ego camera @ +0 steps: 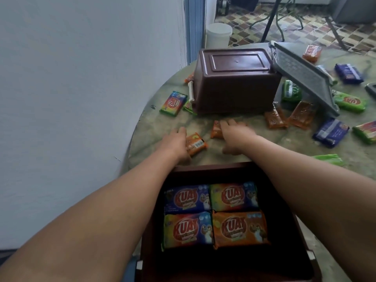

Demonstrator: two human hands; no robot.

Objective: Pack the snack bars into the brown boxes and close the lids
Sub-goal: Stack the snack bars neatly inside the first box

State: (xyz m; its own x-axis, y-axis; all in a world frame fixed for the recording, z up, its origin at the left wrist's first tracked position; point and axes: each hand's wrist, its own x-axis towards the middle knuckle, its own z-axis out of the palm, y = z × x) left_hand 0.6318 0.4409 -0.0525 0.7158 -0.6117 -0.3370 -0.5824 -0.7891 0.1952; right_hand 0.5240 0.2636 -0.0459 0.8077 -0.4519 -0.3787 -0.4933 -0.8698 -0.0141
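While both hands [205, 139] reach out, each touches an orange bar [196, 143].

near box [223, 171]: 4 bars [215, 214] inside | far box [234, 82] behind, upturned | lid [301, 74] right

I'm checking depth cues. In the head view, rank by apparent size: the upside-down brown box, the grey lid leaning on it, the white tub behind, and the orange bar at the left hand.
1. upside-down brown box
2. grey lid
3. white tub, though farther away, so unsure
4. orange bar
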